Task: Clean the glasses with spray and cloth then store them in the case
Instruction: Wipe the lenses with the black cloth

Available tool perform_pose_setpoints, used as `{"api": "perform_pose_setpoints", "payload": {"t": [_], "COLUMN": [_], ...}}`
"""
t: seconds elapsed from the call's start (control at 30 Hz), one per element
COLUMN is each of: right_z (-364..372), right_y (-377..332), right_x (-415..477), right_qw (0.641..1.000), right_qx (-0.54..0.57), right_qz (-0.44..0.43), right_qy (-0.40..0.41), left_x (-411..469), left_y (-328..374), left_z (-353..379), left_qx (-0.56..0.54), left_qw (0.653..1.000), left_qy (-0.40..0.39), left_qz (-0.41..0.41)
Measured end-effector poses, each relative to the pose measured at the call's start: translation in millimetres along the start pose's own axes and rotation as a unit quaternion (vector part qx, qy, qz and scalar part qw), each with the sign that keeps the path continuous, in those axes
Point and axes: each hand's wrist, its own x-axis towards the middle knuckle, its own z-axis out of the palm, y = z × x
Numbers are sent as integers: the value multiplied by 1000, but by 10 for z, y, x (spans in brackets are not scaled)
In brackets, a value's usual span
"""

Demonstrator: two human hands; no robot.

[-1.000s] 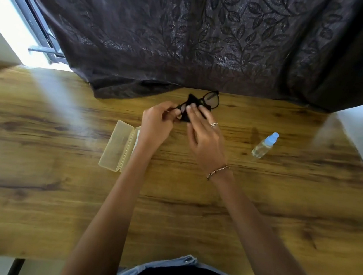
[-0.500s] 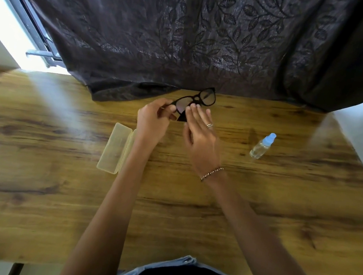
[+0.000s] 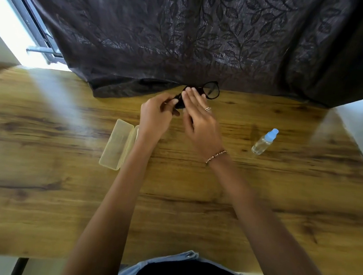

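Black round-rimmed glasses (image 3: 209, 91) held above the far edge of the wood-grain table (image 3: 32, 187), just in front of a dark leaf-embossed curtain (image 3: 189, 28). The left hand (image 3: 155, 117) pinches one end, while the right hand (image 3: 200, 121) lies fingers-flat over a dark cloth (image 3: 179, 101) on the nearer lens (bare half a second ago). An open, translucent yellow case (image 3: 116, 144) lies by the left wrist; a clear, blue-capped spray bottle (image 3: 263, 142) stands well apart on the right.

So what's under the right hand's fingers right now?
Under the right hand lies one lens of the black glasses, with what looks like a dark cloth pressed on it. The other lens sticks out uncovered. How the cloth is folded is hidden.
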Motion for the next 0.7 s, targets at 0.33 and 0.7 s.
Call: {"api": "perform_pose_setpoints", "payload": {"t": [0.33, 0.7], "right_z": [-82, -104], "right_y": [-22, -31], "right_x": [-15, -64], "right_qw": [1000, 999], "right_qx": [11, 19], "right_qz": [6, -7], "right_qy": [8, 47], "left_x": [5, -14], "left_y": [-29, -13], "left_z": [-38, -102], "left_qx": [-30, -51], "left_qw": [999, 999], "left_qy": [14, -11], "left_qz": [-7, 5]}}
